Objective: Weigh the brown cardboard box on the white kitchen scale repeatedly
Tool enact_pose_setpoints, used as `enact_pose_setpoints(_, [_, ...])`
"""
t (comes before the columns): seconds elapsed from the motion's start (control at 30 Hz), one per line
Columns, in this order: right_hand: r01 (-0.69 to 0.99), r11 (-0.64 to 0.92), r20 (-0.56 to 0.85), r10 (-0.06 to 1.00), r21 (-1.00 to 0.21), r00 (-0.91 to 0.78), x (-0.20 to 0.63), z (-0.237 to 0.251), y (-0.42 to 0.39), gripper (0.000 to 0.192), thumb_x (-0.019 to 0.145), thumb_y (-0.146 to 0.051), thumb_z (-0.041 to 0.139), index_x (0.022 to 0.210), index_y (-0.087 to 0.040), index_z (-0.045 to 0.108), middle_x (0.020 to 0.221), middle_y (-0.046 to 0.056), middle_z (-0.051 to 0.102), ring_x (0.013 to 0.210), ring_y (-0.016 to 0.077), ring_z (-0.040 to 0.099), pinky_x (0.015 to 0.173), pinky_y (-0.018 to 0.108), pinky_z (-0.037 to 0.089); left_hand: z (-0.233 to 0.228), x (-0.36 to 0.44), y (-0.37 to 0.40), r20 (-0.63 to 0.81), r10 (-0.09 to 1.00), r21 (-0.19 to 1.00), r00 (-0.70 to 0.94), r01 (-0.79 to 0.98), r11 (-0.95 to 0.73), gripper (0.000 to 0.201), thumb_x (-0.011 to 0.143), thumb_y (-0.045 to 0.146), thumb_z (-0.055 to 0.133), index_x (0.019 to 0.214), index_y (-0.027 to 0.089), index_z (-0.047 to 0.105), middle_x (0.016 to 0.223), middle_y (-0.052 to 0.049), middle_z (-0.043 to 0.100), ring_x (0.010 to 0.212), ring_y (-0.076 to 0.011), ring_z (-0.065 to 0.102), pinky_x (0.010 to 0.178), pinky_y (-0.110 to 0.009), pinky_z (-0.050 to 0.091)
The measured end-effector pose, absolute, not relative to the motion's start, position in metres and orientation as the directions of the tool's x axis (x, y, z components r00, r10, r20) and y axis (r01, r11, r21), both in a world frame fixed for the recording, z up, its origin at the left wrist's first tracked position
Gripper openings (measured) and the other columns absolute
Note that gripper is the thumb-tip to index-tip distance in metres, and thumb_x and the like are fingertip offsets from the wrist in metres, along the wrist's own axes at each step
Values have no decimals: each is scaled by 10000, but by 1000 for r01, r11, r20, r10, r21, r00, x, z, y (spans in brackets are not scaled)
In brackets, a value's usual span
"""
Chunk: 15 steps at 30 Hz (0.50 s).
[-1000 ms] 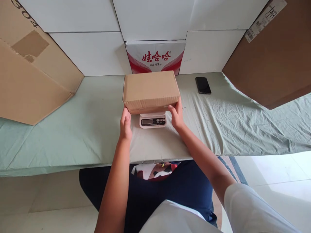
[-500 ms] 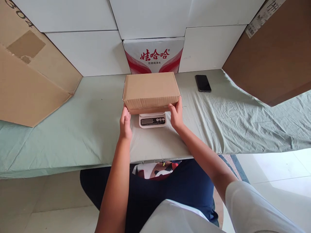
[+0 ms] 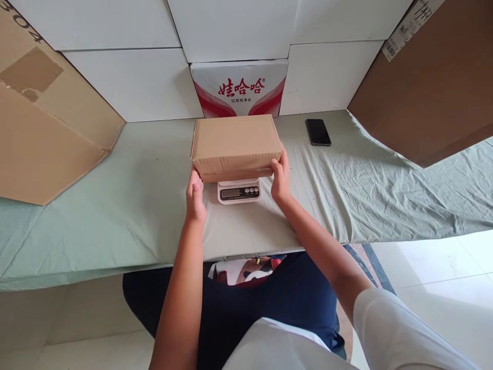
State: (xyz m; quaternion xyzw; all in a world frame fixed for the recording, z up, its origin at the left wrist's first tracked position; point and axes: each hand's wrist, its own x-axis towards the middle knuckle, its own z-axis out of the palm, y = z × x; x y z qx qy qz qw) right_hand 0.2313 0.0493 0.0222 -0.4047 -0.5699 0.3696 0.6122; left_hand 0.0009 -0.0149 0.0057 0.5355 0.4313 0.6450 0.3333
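A closed brown cardboard box (image 3: 236,144) rests on a small white digital scale (image 3: 239,191), whose display and buttons show just below the box's front edge. My left hand (image 3: 194,194) touches the box's lower left front corner. My right hand (image 3: 280,178) grips its lower right front corner, thumb on the front face. Both hands hold the box from its two sides. The scale's platform is hidden under the box.
A pale green cloth covers the table (image 3: 115,205). A black phone (image 3: 318,132) lies at the back right. A red-and-white carton (image 3: 239,88) stands behind the box against white boxes. Large brown cartons lean at the left (image 3: 46,123) and right (image 3: 431,87).
The hands have stayed at the box's two front corners with the box on the scale. The view has shifted slightly, so everything sits a little further left.
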Motion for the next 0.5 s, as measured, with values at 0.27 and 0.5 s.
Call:
enact_pose_setpoints(0.27, [-52,411,407,911,-910,68,228,42,49,523,895,-514,472,1392,-355,506,1421,39,627,1402,323,525,1233,568,456,23,-2,-5,428,894,904,-128,48,-426,844,859,842,451,1523,325,514,1666,-59,462,1602,-305,338,1313,-426,291])
enact_pose_setpoints(0.5, [1,468,467,883,-884,51,214,51,133,580,949,-541,420,1502,-369,389,1506,4,569,1567,300,366,1331,596,302,32,-17,94,330,922,939,-202,-25,-342,947,750,937,484,1413,271,601,1623,-96,512,1593,-293,361,1319,-417,268])
